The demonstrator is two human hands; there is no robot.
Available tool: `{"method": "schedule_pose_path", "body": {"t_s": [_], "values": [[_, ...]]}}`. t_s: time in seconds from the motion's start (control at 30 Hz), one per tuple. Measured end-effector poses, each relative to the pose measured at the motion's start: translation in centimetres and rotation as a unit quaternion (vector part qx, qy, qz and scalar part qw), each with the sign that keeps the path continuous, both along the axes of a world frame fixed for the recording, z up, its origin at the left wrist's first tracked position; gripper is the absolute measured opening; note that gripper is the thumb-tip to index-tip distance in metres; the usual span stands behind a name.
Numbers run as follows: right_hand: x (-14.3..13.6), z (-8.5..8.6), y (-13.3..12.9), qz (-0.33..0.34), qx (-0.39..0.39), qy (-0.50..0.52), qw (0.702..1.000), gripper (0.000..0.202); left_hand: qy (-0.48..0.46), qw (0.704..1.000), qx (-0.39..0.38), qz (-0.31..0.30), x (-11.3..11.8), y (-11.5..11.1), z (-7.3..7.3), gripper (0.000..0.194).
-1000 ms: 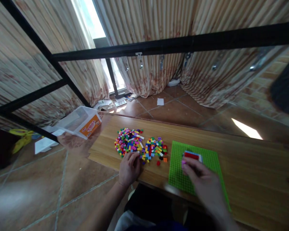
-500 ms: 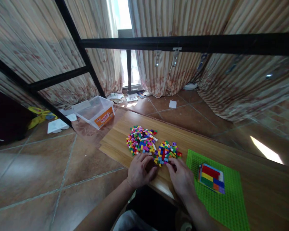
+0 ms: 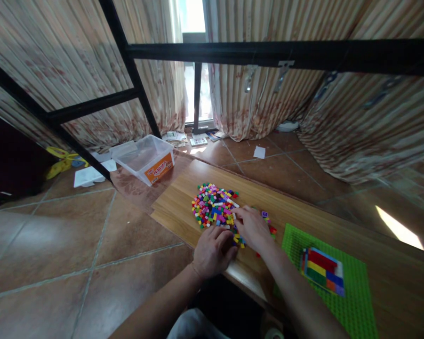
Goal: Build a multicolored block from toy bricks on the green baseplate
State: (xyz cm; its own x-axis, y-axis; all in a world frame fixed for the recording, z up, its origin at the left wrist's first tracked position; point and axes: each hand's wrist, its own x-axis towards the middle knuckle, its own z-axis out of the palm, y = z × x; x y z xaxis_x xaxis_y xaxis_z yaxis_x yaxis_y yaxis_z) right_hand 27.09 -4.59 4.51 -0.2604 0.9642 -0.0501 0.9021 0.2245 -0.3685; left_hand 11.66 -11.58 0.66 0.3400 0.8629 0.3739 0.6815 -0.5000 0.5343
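Observation:
My left hand (image 3: 214,252) rests at the table's near edge, fingers loosely curled with a gap to the thumb. No piece shows in it. A multicoloured heap of small toy bricks (image 3: 208,205) lies just beyond. Over the heap's right side is my right hand (image 3: 252,228), its fingertips drawn together among the bricks; whatever they pinch is hidden. It covers much of a second, smaller group of bricks, whose yellow bricks (image 3: 239,241) show between the hands. On the green baseplate (image 3: 356,282) at right sits a low block of joined bricks (image 3: 323,270) in red, yellow, green, blue and orange.
The wooden table (image 3: 197,174) runs diagonally towards the right. Off its left end stands a clear plastic box (image 3: 144,157) with an orange label. A black metal frame (image 3: 233,51) crosses in front of striped curtains (image 3: 264,103). Papers lie on the tiled floor.
My right hand has moved left from the smaller group of bricks to the larger heap's right edge. My left hand keeps its place by the bricks. The camera view has shifted slightly.

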Motion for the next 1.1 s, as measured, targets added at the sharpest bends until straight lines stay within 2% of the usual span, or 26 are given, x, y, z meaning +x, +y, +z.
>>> {"method": "schedule_pose_path", "body": {"t_s": [0.37, 0.67, 0.87, 0.97, 1.1], "values": [[1.0, 0.1, 0.1, 0.007, 0.001, -0.025, 1.0, 0.021, -0.01, 1.0, -0.009, -0.006, 0.0, 0.0, 0.3, 0.025], [0.3, -0.1, 0.3, -0.049, 0.012, -0.052, 0.997, 0.019, 0.0, 1.0, -0.009, 0.001, -0.1, 0.0, 0.2, 0.025], [-0.6, 0.4, 0.2, -0.049, 0.019, -0.063, 0.997, 0.021, 0.012, 1.0, -0.004, 0.006, -0.1, 0.0, 0.2, 0.025], [-0.6, 1.2, -0.5, -0.058, 0.026, -0.03, 0.998, 0.021, 0.009, 1.0, 0.012, 0.005, -0.2, 0.1, 0.3, 0.024], [0.1, 2.9, -3.3, -0.075, 0.045, 0.13, 0.988, 0.026, 0.013, 1.0, 0.024, 0.011, -0.3, 0.2, 0.2, 0.025]]}}
